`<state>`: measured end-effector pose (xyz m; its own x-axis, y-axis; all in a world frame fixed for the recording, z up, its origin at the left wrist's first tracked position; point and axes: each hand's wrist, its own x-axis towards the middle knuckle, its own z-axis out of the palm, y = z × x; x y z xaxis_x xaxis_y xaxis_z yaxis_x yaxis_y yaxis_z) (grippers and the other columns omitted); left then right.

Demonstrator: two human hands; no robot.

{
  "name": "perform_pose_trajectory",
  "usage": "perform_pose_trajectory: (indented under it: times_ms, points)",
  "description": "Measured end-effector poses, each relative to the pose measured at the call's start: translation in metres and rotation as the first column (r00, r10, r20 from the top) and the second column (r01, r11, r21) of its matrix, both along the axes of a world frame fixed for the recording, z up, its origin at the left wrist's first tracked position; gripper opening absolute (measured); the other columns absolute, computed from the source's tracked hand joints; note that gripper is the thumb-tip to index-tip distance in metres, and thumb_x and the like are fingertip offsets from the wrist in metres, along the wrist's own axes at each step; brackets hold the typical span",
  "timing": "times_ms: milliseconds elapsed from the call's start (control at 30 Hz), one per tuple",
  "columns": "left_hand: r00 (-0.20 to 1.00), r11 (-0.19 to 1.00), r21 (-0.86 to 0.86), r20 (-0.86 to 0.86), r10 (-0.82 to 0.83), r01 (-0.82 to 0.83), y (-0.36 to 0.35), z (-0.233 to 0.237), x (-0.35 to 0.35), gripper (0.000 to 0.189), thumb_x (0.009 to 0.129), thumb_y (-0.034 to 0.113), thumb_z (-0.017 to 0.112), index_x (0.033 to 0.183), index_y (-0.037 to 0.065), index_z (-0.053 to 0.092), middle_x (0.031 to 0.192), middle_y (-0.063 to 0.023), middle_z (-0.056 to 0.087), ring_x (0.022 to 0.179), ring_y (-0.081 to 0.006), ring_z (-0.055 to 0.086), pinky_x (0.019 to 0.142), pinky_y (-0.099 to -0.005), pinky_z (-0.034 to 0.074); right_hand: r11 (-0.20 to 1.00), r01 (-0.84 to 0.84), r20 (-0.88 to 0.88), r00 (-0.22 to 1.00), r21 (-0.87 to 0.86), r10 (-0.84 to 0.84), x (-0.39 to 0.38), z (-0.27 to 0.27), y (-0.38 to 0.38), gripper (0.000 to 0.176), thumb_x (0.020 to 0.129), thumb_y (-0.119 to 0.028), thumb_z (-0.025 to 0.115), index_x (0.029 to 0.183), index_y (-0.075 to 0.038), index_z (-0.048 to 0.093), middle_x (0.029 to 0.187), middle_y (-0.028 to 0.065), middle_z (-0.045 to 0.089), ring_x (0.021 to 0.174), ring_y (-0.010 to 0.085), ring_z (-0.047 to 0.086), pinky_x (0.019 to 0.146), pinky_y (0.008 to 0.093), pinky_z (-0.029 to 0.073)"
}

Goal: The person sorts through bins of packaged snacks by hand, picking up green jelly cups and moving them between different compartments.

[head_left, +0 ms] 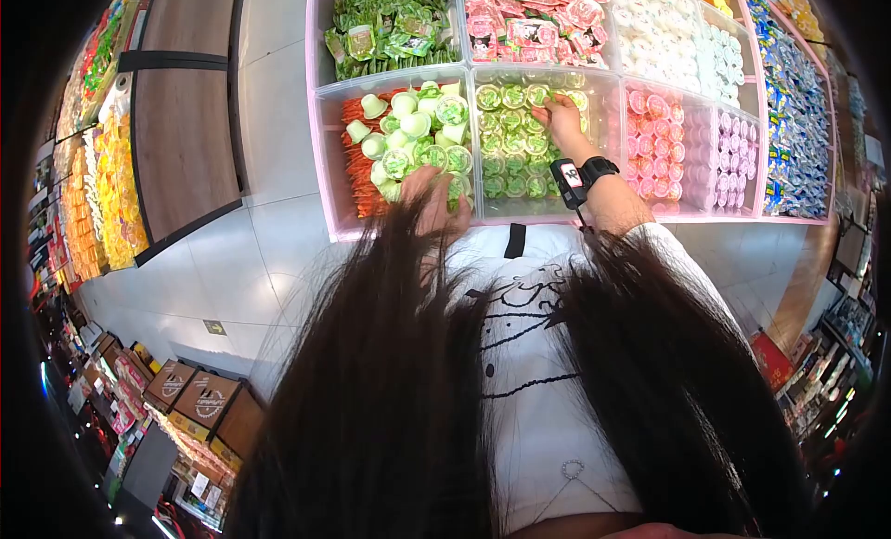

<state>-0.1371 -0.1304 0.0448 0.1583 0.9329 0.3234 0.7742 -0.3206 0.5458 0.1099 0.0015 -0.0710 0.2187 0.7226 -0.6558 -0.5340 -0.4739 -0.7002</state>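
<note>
My left hand [433, 203] rests at the near side of a loose heap of green jelly cups [415, 124], fingers apart among them. Dark hair covers part of that hand. In the compartment to the right, green jelly cups stand in neat rows with their round lids up. My right hand [563, 124] is at the far rows there, its fingertips closed on a green jelly cup [536, 95]. Another lidded cup [577, 100] sits just beyond the knuckles. A black watch-like device [572, 177] is strapped to my right wrist.
Clear dividers [471, 140] separate the compartments of the pink-edged bin [320, 168]. Orange-red packets [362, 186] lie under the loose cups. Pink cups [654, 135] and purple cups [735, 158] stand to the right; green packets [394, 28] and pink packets [534, 24] fill compartments behind.
</note>
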Motion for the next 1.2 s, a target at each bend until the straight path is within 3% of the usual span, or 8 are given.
perform_pose_trajectory:
  times_ms: [300, 400, 533, 600, 667, 767, 967, 1200]
  points:
    - [0.999, 0.999, 0.027, 0.034, 0.018, -0.019, 0.001, 0.003, 0.002, 0.037, 0.059, 0.013, 0.063, 0.094, 0.004, 0.054, 0.105, -0.0158, 0.045, 0.103, -0.0336, 0.041, 0.089, -0.0448, 0.030, 0.958, -0.255, 0.167, 0.947, -0.131, 0.275, 0.001, 0.024, 0.000, 0.019, 0.081, -0.011, 0.055, 0.094, -0.004, 0.044, 0.076, 0.0084, 0.054, 0.062, 0.0210, 0.058, 0.054, 0.0301, 0.049]
    - [0.999, 0.998, 0.043, 0.024, 0.044, -0.045, 0.002, 0.007, 0.003, 0.038, 0.057, 0.011, 0.062, 0.092, 0.003, 0.053, 0.106, -0.0167, 0.044, 0.103, -0.0346, 0.040, 0.089, -0.0449, 0.030, 0.952, -0.146, 0.731, 0.613, -0.268, 0.299, 0.003, -0.005, 0.000, 0.023, 0.077, -0.016, 0.059, 0.090, -0.004, 0.045, 0.069, 0.0075, 0.053, 0.061, 0.0208, 0.055, 0.054, 0.0321, 0.044]
    - [0.996, 0.995, 0.047, 0.029, 0.089, -0.091, 0.001, 0.010, 0.000, 0.036, 0.053, 0.008, 0.059, 0.088, 0.002, 0.050, 0.108, -0.0178, 0.043, 0.103, -0.0364, 0.039, 0.091, -0.0462, 0.028, 0.938, -0.339, 0.918, 0.346, -0.071, 0.195, -0.036, 0.066, -0.014, 0.029, 0.073, -0.018, 0.058, 0.095, -0.002, 0.046, 0.086, 0.0171, 0.055, 0.082, 0.0305, 0.054, 0.071, 0.0397, 0.042]
    - [0.994, 0.992, 0.069, 0.037, 0.107, -0.109, 0.002, 0.007, 0.001, 0.035, 0.052, 0.007, 0.058, 0.086, 0.002, 0.048, 0.109, -0.0183, 0.042, 0.104, -0.0367, 0.037, 0.091, -0.0471, 0.026, 0.721, -0.689, 0.888, 0.379, 0.081, 0.262, -0.064, 0.107, -0.025, 0.030, 0.076, -0.016, 0.054, 0.101, -0.003, 0.046, 0.093, 0.0164, 0.054, 0.086, 0.0302, 0.055, 0.073, 0.0394, 0.043]
    - [0.990, 0.987, 0.082, 0.007, 0.138, -0.138, 0.000, 0.001, 0.001, 0.035, 0.053, 0.007, 0.057, 0.085, 0.001, 0.046, 0.110, -0.0188, 0.041, 0.105, -0.0366, 0.036, 0.092, -0.0480, 0.025, 0.157, -0.987, 0.977, 0.067, 0.035, 0.203, -0.082, 0.137, -0.037, 0.032, 0.076, -0.014, 0.052, 0.106, -0.003, 0.046, 0.103, 0.0147, 0.051, 0.083, 0.0283, 0.057, 0.070, 0.0393, 0.046]
    - [0.984, 0.983, 0.045, 0.038, 0.176, -0.178, 0.001, 0.000, 0.002, 0.034, 0.054, 0.007, 0.056, 0.086, 0.000, 0.046, 0.110, -0.0194, 0.040, 0.107, -0.0366, 0.034, 0.092, -0.0484, 0.023, 0.030, -1.000, 0.976, 0.015, 0.009, 0.218, -0.106, 0.151, -0.041, 0.037, 0.073, -0.015, 0.055, 0.109, -0.005, 0.047, 0.109, 0.0155, 0.048, 0.081, 0.0316, 0.057, 0.063, 0.0371, 0.049]
    - [0.976, 0.974, 0.065, 0.021, 0.215, -0.216, -0.002, 0.004, 0.004, 0.034, 0.058, 0.010, 0.054, 0.089, -0.002, 0.046, 0.110, -0.0231, 0.039, 0.101, -0.0379, 0.036, 0.088, -0.0488, 0.026, 0.375, -0.851, 0.928, -0.305, -0.367, 0.216, -0.130, 0.139, -0.018, 0.043, 0.071, -0.009, 0.052, 0.114, -0.006, 0.046, 0.111, 0.0163, 0.047, 0.077, 0.0308, 0.059, 0.058, 0.0377, 0.050]
    - [0.983, 0.981, 0.073, 0.032, 0.180, -0.182, 0.000, 0.005, 0.006, 0.037, 0.060, 0.009, 0.056, 0.093, -0.003, 0.046, 0.110, -0.0235, 0.039, 0.101, -0.0387, 0.037, 0.087, -0.0481, 0.028, 0.338, -0.939, 0.991, -0.097, -0.059, -0.097, -0.110, 0.110, -0.008, 0.016, 0.070, -0.014, 0.055, 0.083, -0.006, 0.051, 0.082, 0.0120, 0.052, 0.060, 0.0264, 0.058, 0.050, 0.0373, 0.047]
